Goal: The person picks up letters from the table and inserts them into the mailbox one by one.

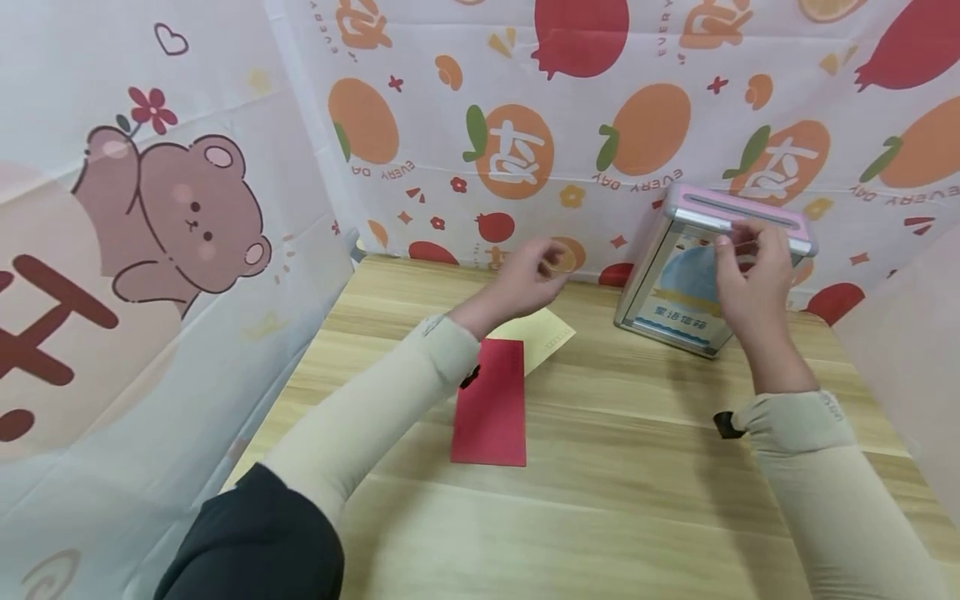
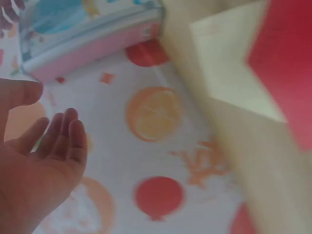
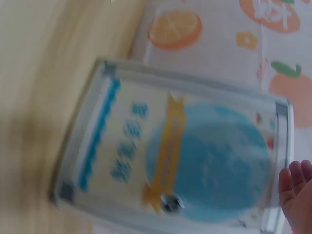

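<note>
A silver-framed letter box [image 1: 678, 283] with a pink slotted top and a blue picture on its front stands at the back right of the table. My right hand [image 1: 759, 279] is at its upper right front, fingertips near the top edge; the right wrist view shows the fingers [image 3: 292, 180] fairly straight, holding nothing. My left hand [image 1: 525, 279] hovers left of the box, empty, with loosely bent fingers. Below the left forearm lies a red envelope [image 1: 491, 417], overlapping a pale yellow envelope [image 1: 546, 337].
The wooden table [image 1: 600, 500] carries the box and envelopes. Behind it hangs a fruit-patterned cloth [image 1: 570, 133], close to the box's back. A bear-printed cloth [image 1: 180, 217] hangs along the left side. A small round metal lock [image 3: 170, 203] shows on the box front.
</note>
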The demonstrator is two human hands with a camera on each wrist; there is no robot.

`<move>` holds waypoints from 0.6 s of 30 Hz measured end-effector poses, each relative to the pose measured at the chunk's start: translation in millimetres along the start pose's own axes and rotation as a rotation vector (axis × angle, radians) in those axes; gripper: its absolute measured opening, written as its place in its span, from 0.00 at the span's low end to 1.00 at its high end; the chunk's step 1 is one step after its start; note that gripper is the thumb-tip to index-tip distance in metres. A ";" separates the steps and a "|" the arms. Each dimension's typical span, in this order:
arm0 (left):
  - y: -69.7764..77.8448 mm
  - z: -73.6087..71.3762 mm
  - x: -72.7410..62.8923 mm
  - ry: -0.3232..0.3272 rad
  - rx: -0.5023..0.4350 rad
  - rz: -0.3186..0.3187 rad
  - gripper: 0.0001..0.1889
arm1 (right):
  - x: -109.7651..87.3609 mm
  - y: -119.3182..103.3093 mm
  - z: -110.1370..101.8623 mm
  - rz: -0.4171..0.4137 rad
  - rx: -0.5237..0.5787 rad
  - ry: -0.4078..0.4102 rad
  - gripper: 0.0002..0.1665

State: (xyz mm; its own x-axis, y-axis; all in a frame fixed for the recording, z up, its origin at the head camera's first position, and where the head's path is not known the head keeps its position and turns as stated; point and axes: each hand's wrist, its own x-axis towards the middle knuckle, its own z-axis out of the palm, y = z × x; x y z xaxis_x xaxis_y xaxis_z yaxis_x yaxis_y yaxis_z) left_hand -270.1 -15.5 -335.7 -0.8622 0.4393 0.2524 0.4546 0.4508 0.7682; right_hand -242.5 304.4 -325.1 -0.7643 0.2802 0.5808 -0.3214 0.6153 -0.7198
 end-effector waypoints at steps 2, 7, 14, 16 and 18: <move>-16.7 -0.8 -16.4 0.024 0.009 -0.076 0.26 | -12.1 0.5 9.9 0.041 0.037 -0.032 0.19; -43.6 0.4 -59.1 0.061 0.030 -0.315 0.32 | -41.0 1.5 37.3 0.267 0.117 -0.198 0.18; -60.8 -2.6 -98.3 0.046 0.092 -0.471 0.30 | -77.3 11.7 70.6 0.409 0.091 -0.509 0.26; -64.7 -3.3 -107.0 0.035 0.104 -0.507 0.23 | -88.5 16.3 80.9 0.436 0.092 -0.550 0.26; -69.5 -3.5 -114.5 0.026 0.113 -0.534 0.21 | -100.3 19.9 91.2 0.467 0.100 -0.589 0.25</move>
State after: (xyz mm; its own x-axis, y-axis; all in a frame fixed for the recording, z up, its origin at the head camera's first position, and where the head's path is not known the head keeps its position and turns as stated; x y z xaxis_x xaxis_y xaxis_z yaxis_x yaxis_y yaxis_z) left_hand -203.8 -99.8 -415.9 -0.9842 0.1080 -0.1400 -0.0279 0.6873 0.7258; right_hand -223.2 221.3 -432.4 -0.9967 0.0382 -0.0713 0.0809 0.4514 -0.8886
